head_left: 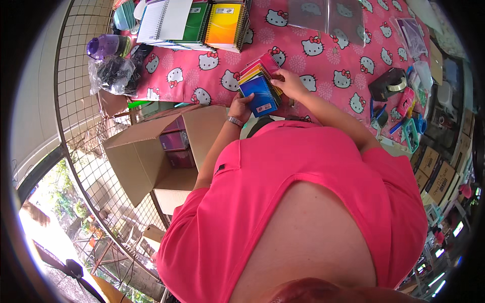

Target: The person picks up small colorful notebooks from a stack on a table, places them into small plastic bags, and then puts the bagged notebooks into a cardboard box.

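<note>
A fanned handful of small spiral notebooks (259, 96) is held over the near edge of the table, a blue one on top and yellow and red ones showing behind it. My left hand (242, 107) grips the lower left side, its thumb lying on the blue cover. At the upper right edge of the fan, my right hand (289, 84) has its fingers bent around the yellow and red notebooks. Part of its grip is hidden behind them. A band circles my left wrist.
Stacks of larger spiral notebooks (224, 25) stand at the far left, near a purple bottle (103, 46). Below the table's left side, an open cardboard box (134, 151) holds purple packs. A tape dispenser (386, 85) lies right. Clear plastic sleeves (326, 20) lie at the back.
</note>
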Available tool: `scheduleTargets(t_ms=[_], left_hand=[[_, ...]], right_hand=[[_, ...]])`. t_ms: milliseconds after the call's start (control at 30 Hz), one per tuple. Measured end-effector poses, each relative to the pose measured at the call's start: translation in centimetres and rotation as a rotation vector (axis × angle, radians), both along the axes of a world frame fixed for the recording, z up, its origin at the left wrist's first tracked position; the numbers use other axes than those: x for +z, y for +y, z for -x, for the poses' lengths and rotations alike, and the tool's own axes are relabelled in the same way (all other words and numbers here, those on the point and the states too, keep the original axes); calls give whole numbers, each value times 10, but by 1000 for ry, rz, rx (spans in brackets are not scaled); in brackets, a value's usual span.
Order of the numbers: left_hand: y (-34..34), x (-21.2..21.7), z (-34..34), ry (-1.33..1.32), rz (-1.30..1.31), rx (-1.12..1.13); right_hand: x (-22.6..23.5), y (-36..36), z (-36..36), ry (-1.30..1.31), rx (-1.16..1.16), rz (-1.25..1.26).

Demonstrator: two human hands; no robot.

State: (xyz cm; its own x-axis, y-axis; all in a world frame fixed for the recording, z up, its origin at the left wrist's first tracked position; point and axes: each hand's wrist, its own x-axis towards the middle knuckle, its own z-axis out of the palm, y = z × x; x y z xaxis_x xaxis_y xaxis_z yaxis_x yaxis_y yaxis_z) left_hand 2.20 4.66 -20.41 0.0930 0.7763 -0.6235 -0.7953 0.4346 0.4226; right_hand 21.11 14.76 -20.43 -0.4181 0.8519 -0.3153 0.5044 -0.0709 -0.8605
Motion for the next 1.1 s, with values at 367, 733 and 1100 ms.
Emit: scheduleTargets(t_ms=[367, 733, 1100], left_hand=[[23, 2, -39, 584, 58, 203], [11, 6, -30, 195, 70, 293], [-2, 22, -11, -8, 7, 229]], right_hand=[[2, 15, 1, -111, -32, -139], [10, 4, 6, -283, 53, -350], [32, 7, 18, -45, 19, -28]])
